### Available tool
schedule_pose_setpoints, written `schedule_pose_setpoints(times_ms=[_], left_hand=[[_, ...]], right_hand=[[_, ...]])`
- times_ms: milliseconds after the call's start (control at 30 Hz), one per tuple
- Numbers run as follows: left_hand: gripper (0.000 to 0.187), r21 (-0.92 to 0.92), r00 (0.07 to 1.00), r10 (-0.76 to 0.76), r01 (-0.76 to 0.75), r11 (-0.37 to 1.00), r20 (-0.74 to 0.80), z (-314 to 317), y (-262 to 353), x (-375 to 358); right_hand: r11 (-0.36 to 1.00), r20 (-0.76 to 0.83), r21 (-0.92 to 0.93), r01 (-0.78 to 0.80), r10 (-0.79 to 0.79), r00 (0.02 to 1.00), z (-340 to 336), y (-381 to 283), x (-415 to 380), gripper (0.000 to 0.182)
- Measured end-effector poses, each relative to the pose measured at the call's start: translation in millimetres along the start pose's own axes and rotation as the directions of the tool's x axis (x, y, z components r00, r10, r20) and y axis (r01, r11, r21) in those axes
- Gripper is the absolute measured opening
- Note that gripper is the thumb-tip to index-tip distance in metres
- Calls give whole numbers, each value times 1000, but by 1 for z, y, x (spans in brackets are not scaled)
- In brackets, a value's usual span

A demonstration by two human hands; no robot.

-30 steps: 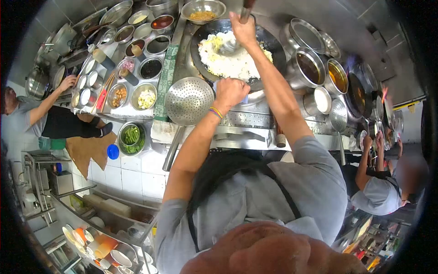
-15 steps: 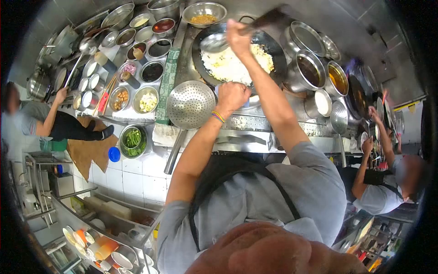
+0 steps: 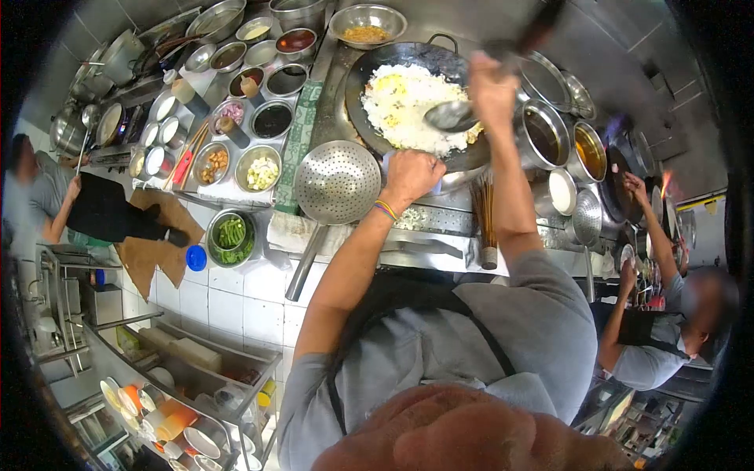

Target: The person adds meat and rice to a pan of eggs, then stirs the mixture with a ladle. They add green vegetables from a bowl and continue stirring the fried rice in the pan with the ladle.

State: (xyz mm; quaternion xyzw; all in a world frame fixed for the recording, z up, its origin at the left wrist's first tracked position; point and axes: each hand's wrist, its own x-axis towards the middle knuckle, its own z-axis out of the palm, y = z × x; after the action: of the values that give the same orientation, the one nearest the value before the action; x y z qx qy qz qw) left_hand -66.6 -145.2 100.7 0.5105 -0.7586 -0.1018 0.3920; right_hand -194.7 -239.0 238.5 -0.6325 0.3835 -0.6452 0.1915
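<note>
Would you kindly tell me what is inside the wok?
The wok holds what looks like rice with yellow bits. What lies under the ladle is hidden, as is the part behind the right hand.

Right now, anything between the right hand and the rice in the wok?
Nothing visible in the way: the right hand holds the ladle, its bowl at the rice inside the wok. The left hand is at the near rim, off to one side of the bowl.
</note>
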Motion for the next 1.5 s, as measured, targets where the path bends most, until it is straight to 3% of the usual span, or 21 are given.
schedule_pose_setpoints(times_ms=[33, 67, 133, 200, 233, 333, 367, 467, 533, 567, 600, 700, 733, 867, 933, 1033, 1067, 1133, 1267, 1400, 1500], left_hand=[[31, 0, 1000, 0, 0, 1000, -6, 2, 0, -2], [32, 4, 1000, 7, -7, 1000, -14, 3, -2, -1], [34, -3, 1000, -4, 4, 1000, 11, 3, 0, -1], [36, 0, 999, 13, -13, 1000, 49, -6, 0, 3], [40, -53, 981, -26, 37, 998, 191, -12, -3, 4], [43, -100, 960, 36, -9, 995, 278, -25, -9, 10], [44, -156, 948, 37, 13, 988, 316, -24, -12, 11], [47, -71, 961, 30, -10, 997, 276, -15, -10, 10], [50, 24, 965, -30, 24, 999, 262, -19, 7, 0], [50, 51, 954, -51, 37, 998, 296, -24, 18, -10], [51, 85, 946, -69, 44, 995, 317, -33, 29, -13], [44, 4, 965, 105, -109, 994, 239, -82, 75, -22], [41, -34, 965, 159, -155, 987, 211, -91, 87, -20], [37, 55, 980, 122, -132, 990, 157, -68, 73, 17], [36, 11, 991, 53, -54, 998, 125, -35, 45, -31], [35, 91, 945, -21, -9, 996, 328, -39, 25, -87], [35, 100, 931, -29, -8, 995, 363, -46, 29, -105], [33, 14, 962, 66, -73, 997, 265, -66, 48, -100], [34, 55, 985, 166, -168, 984, 41, -108, 74, 13], [35, 83, 986, 94, -106, 991, 135, -58, 34, -38], [33, 86, 955, 32, -61, 994, 295, -37, 21, -100]], right_hand=[[997, -91, 59, -49, 54, 994, -26, 15, 9, 42], [960, -243, 268, -82, 149, 958, -38, 7, 18, 44], [919, -433, 303, -253, 369, 822, -57, 59, 30, 44], [861, -382, 424, -281, 452, 807, -58, 121, 44, 36], [820, -265, 510, -260, 438, 859, -59, 113, 54, 39], [810, -88, 379, -448, 514, 854, -92, 61, 67, 41], [795, -21, 464, -390, 450, 893, -90, 27, 49, 40], [907, -314, 333, -257, 364, 877, -30, 49, -26, 43], [809, 1, 542, -228, 270, 963, -6, 44, -55, 44], [757, 144, 562, -332, 306, 941, -8, 40, -45, 44], [789, 184, 508, -346, 293, 938, -8, 18, -33, 45], [802, 100, 329, -498, 495, 863, -22, -75, -16, 46], [801, 179, 389, -456, 420, 890, -28, -76, -21, 46], [785, 12, 557, -271, 319, 948, -5, -29, -43, 48], [851, -16, 475, -225, 264, 964, 5, 0, -56, 48], [889, -4, 454, -52, 60, 998, -20, -10, -56, 49], [871, 27, 479, -107, 107, 994, -26, -28, -54, 48], [875, 40, 455, -163, 163, 986, -35, -61, -49, 48], [817, 34, 450, -360, 388, 921, -27, -84, -48, 47], [800, -16, 446, -402, 456, 890, 0, -17, -52, 44], [830, 22, 485, -276, 304, 952, -19, -9, -51, 43]])
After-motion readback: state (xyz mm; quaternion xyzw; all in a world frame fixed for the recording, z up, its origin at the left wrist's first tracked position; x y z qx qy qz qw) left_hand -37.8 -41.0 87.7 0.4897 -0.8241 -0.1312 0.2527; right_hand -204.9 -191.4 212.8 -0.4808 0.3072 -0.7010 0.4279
